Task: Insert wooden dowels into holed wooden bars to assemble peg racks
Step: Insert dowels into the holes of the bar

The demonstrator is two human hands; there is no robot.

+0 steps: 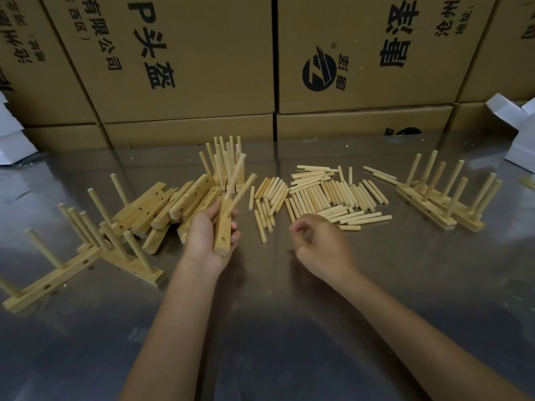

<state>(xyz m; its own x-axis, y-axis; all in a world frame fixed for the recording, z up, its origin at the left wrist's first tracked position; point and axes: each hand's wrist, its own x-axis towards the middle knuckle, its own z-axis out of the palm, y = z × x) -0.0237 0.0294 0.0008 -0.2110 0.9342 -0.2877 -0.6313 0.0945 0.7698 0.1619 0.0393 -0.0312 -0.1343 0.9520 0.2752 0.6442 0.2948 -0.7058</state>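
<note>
The left hand [210, 234] grips a holed bar [223, 235] carrying two dowels; the right hand [320, 244], fingers loosely curled and seemingly empty, nears the loose dowels [324, 195], likely to pick one for the next hole

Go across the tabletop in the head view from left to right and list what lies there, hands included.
Finished peg racks → pile of holed wooden bars → left hand gripping a bar with two dowels → right hand → spread of loose dowels → more finished racks → white boxes.
</note>
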